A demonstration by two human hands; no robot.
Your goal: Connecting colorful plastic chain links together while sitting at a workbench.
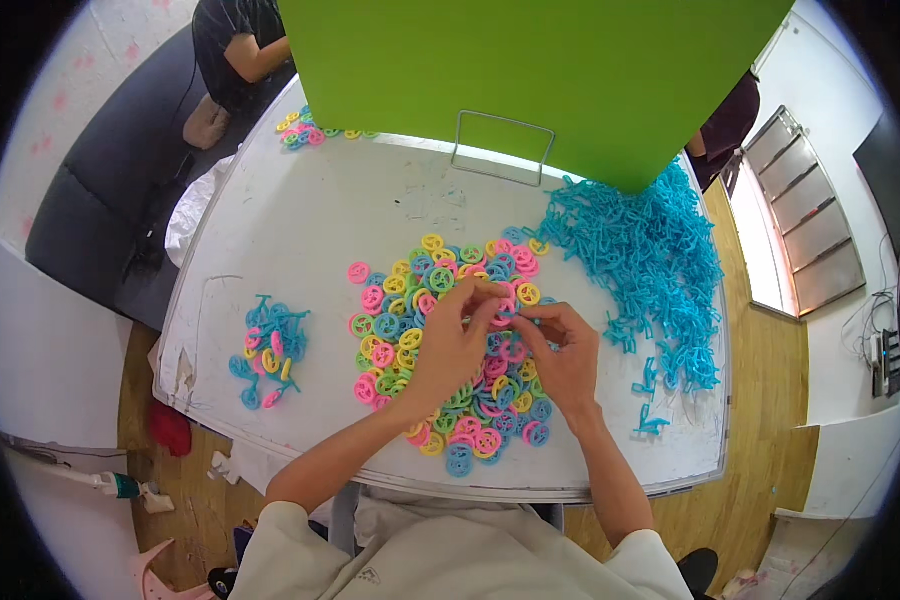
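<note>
Over the middle of the table, my hands meet above a broad pile of small spoked plastic wheels [460, 437] in pink, yellow, green and blue. My left hand [452, 345] pinches a pink toy wheel [507, 306] between thumb and fingertips. Close beside it, my right hand [568, 360] is closed in a pinch at the wheel's right side. Its fingers cover most of what they hold; a bit of blue shows there. To the left lies a small group of blue toy bicycles [288, 330] with coloured wheels fitted.
A large heap of blue plastic frame pieces [660, 250] covers the table's right side. Across the far edge stands a green panel [530, 70] with a wire stand [503, 150]. More wheels [302, 132] lie at the far left. Two other people [245, 50] are partly visible beyond the panel.
</note>
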